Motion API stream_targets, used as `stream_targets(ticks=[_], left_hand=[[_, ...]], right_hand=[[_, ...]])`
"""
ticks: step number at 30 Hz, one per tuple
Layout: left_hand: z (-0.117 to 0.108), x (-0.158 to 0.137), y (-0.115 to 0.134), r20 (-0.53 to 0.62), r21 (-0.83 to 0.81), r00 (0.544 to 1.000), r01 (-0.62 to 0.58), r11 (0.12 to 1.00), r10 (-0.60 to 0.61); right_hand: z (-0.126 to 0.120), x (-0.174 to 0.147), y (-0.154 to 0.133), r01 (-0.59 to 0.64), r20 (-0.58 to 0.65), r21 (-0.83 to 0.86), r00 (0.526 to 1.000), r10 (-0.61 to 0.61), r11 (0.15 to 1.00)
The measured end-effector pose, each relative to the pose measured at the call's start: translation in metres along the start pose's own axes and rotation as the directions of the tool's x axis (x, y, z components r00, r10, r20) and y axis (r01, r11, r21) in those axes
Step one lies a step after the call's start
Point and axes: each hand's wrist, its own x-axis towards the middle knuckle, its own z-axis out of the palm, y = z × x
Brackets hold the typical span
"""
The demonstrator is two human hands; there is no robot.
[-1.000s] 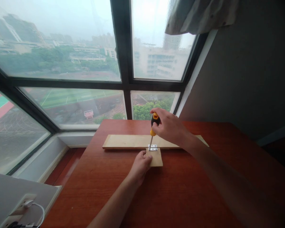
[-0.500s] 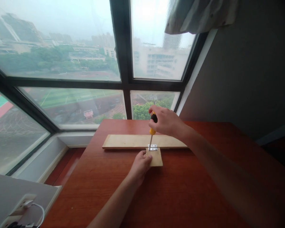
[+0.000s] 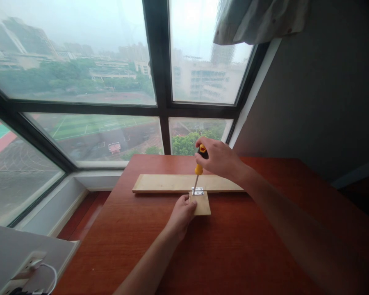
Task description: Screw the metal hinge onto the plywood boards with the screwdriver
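My right hand [image 3: 219,157] is closed round the yellow and black handle of a screwdriver [image 3: 199,168]. The shaft slants down, its tip at the left end of a small silver hinge [image 3: 198,191]. That hinge spans the front edge of a long pale wooden board [image 3: 162,183] and a small wooden piece [image 3: 203,205]. With thumb on top, my left hand [image 3: 183,211] grips the small piece by its left side. The screw under the tip is too small to make out.
Both boards are on a reddish-brown wooden table [image 3: 233,246]. Behind it stand large windows with dark frames [image 3: 163,78]. A wall socket with a white plug [image 3: 35,263] is at the lower left, and a curtain [image 3: 261,20] hangs at the upper right.
My right hand has shifted slightly right, and the screwdriver handle now leans more to the right with its top showing. My left hand and the boards stay in place.
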Motion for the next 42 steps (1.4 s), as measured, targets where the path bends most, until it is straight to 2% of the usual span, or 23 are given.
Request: stream_targets(ticks=[10, 16, 18, 25, 27, 32, 42], left_hand=[[0.002, -0.002, 0.000, 0.001, 0.005, 0.999, -0.033, 0.999, 0.033], [-0.001, 0.001, -0.003, -0.003, 0.014, 0.999, -0.050, 0.999, 0.050], [-0.001, 0.002, -0.004, -0.004, 0.020, 0.998, -0.057, 0.998, 0.057], [-0.001, 0.002, -0.005, -0.015, 0.013, 0.999, -0.033, 0.999, 0.033], [0.000, 0.001, -0.004, -0.018, 0.011, 0.999, -0.030, 0.999, 0.031], [0.000, 0.000, -0.003, -0.020, 0.008, 0.999, -0.026, 1.000, 0.026], [0.000, 0.000, -0.003, 0.022, -0.034, 1.000, -0.012, 0.999, 0.013]], right_hand=[[-0.006, -0.006, -0.002, 0.024, 0.053, 0.161, 0.998, -0.033, 0.987], [-0.006, -0.009, -0.005, -0.028, -0.008, -0.019, 1.000, 0.028, 0.999], [-0.006, -0.009, -0.004, -0.033, -0.006, -0.022, 0.999, 0.033, 0.999], [-0.011, -0.014, 0.000, 0.046, 0.052, 0.245, 0.997, -0.061, 0.968], [-0.010, -0.015, -0.001, 0.020, 0.043, 0.211, 0.999, -0.029, 0.977], [-0.007, -0.017, -0.004, -0.071, -0.021, -0.017, 0.997, 0.070, 0.997], [-0.009, -0.017, -0.003, -0.039, -0.010, 0.001, 0.999, 0.039, 0.999]])
